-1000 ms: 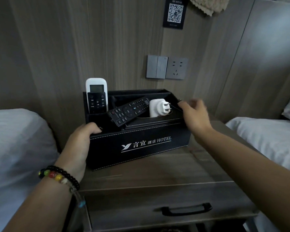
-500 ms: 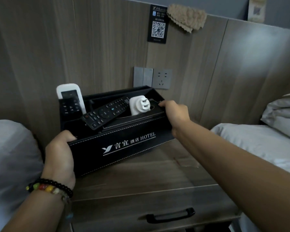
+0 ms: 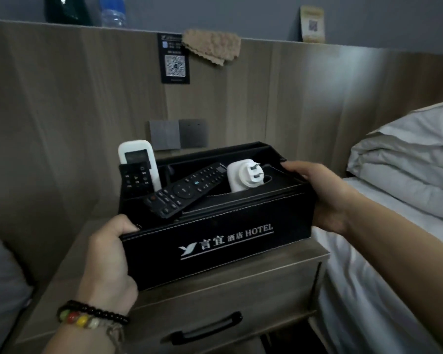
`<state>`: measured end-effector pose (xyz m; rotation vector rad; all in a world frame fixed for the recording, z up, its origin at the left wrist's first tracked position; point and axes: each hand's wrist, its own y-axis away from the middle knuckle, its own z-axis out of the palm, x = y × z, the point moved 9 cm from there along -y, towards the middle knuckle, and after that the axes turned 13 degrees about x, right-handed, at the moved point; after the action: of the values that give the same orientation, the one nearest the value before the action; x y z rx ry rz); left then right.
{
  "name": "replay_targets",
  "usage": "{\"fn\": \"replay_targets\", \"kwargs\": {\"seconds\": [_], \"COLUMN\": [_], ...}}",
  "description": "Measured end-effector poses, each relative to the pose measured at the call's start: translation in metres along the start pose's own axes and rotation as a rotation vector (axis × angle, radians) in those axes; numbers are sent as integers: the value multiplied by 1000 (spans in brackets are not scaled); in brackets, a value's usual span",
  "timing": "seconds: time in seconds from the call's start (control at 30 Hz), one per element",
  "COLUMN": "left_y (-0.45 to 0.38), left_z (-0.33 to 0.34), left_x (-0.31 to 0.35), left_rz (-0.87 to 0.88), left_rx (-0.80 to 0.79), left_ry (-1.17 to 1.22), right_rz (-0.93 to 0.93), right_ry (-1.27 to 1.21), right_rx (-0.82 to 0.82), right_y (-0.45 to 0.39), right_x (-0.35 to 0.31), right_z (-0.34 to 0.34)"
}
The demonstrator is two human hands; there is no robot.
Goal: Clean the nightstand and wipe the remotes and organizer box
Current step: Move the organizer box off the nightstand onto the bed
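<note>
Black organizer box point(image 3: 215, 241) is now coming up off the nightstand point(image 3: 241, 282), so the top's getting cleared for wiping. Left hand point(image 3: 110, 254) and right hand point(image 3: 325, 192) are both gripping its ends, fingers curled round.

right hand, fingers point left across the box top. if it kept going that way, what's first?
Likely the white plug adapter: the right hand grips the organizer box end, and its fingertips point at it. Depth is unclear.

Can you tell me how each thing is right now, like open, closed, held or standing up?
organizer box: open-topped, held at both ends
left hand: grips box's left end
right hand: grips box's right end
white remote: standing upright in box
black remote: lying slanted
white plug adapter: unplugged, in box
nightstand drawer: closed
</note>
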<state>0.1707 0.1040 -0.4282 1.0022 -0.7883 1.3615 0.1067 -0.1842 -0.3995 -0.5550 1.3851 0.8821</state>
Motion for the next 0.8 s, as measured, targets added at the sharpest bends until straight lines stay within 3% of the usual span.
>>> {"fn": "replay_targets", "kwargs": {"seconds": [0.13,0.3,0.43,0.53,0.67,0.8], "left_y": [35,55,52,31,30,41], "left_z": [65,161,243,299,345,379], "left_x": [-17,-56,-90,-117,-137,-185], "left_rz": [-25,-121,-179,-93,224,166], "left_rx": [-118,-307,-418,-393,-200,-237], "left_ry": [-29,-39,-195,-335,-485,-440], "right_rz": [97,42,45,66,74,85], "right_ry": [-12,-87,-155,-214,-378,-552], "right_rx": [28,95,261,448,562,696], "right_y": [20,46,53,51,39,-2], "right_x": [-14,-39,-26,-8,8,47], "right_z": [-83,-172,-236,-273,-291,-296]}}
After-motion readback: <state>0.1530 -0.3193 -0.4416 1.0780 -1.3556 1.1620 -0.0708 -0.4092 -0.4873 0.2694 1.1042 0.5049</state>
